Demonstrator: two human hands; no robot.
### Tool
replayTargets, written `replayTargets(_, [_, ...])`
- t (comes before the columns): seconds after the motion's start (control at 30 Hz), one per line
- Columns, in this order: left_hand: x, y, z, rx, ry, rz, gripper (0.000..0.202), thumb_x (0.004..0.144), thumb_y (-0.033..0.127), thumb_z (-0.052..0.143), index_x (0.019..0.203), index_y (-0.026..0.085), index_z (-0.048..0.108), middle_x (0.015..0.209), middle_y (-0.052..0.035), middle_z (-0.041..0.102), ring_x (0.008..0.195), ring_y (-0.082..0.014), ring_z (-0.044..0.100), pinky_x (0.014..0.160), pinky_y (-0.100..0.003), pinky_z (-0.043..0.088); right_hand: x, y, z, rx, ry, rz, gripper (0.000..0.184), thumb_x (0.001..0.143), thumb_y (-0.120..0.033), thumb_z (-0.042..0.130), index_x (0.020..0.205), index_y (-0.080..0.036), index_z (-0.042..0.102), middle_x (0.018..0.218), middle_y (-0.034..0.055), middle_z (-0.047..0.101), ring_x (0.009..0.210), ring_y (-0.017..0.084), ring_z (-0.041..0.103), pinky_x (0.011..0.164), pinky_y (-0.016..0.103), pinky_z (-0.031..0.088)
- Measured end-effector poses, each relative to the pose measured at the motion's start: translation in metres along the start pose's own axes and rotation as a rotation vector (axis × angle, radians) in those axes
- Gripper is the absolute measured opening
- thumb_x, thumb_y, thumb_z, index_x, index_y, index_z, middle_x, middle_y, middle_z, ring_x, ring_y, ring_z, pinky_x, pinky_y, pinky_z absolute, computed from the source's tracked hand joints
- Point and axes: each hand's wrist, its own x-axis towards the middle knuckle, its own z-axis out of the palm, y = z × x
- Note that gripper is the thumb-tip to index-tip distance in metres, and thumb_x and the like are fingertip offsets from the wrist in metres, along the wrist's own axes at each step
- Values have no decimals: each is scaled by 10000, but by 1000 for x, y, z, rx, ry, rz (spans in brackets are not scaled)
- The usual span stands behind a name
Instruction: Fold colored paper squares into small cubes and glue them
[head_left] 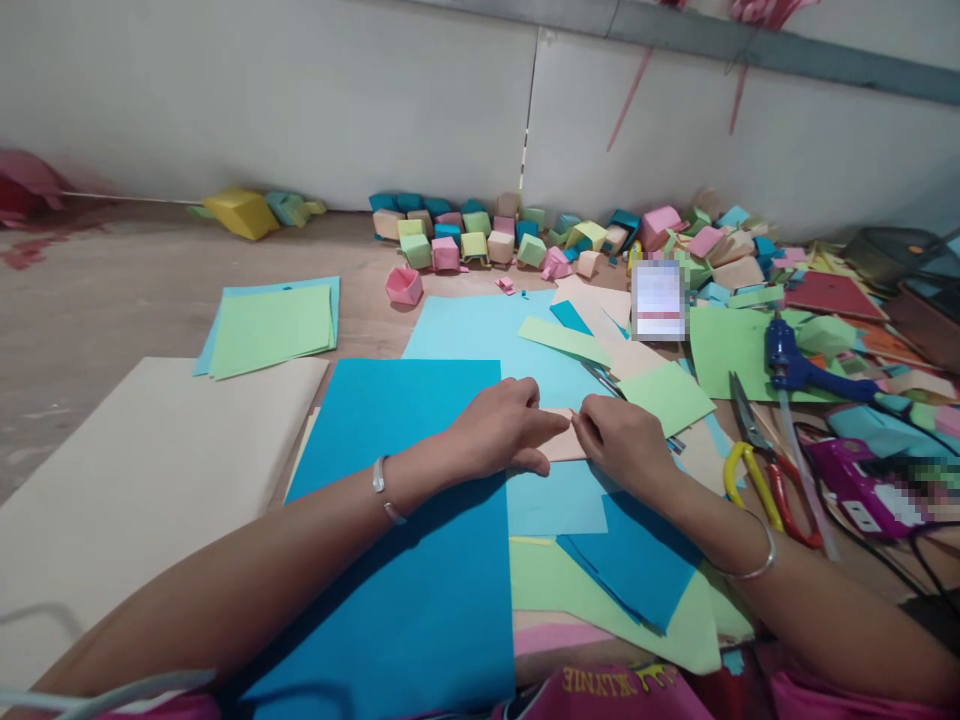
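Observation:
A small piece of peach paper [564,446] lies between my hands on top of a light blue sheet [559,510]. My left hand [504,428] rests at its left side, index finger stretched along it and thumb held apart below. At its right end, my right hand [626,440] is closed, thumb and index finger pinching the paper's edge; the other fingers are curled under and partly hidden. Beneath my left wrist spreads a large dark blue sheet [405,590]. Smaller dark blue pieces [637,560] lie below my right hand, with a green piece [667,398] just above it.
Scissors [765,450] with yellow and red handles and a blue glue gun [810,370] lie at the right. Folded paper boxes [475,245] line the wall. Green sheets [270,330] and a large cream sheet [150,460] sit at the left. A phone-like white screen [659,300] stands behind.

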Motion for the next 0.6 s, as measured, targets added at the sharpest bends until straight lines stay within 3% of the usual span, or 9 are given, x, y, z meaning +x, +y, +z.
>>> replayTargets(0.07, [0,-1,1,-1,2,-6,460,767,613,656,1077,274,663,910,-53,480,770,-198,444,600,-280,243,-1,1,-6,7,75,-30,222,936,-278,468,848,-145,621,637,20,576,591,147,463,566,288,204])
replayTargets(0.17, [2,-2,0,-17,-3,14,483,760,609,667,1115,281,655,908,-54,481,776,-200,444,600,-281,241,-4,-1,-22,-13,141,-246,237,950,-204,436,935,-161,668,607,19,556,595,158,442,577,313,195])
replayTargets(0.23, [2,-1,-1,-16,-8,19,474,763,600,671,1109,277,662,899,-53,477,771,-198,444,601,-284,243,-8,-6,-33,-27,79,-422,275,945,-146,418,878,-191,681,575,12,518,569,155,398,572,332,163])
replayTargets(0.3, [2,0,-2,-6,-20,3,450,771,579,677,1099,271,671,891,-57,474,768,-199,443,599,-288,245,-14,-13,-41,-42,-24,-510,275,936,-110,420,932,-199,681,599,14,537,574,152,399,574,338,157])
replayTargets(0.4, [2,1,-3,-13,-22,-12,472,768,571,686,1140,280,661,893,-61,479,764,-198,444,602,-292,258,-21,-21,-47,-120,-168,-505,287,918,-64,411,985,-168,670,666,42,605,596,160,459,572,340,167])
replayTargets(0.6, [3,-1,-1,-44,-24,-13,540,731,582,716,1180,290,650,886,-61,497,758,-195,444,609,-293,270,-31,-18,-62,-331,-436,-309,243,817,-5,487,730,-145,665,588,86,612,526,196,523,538,333,164])
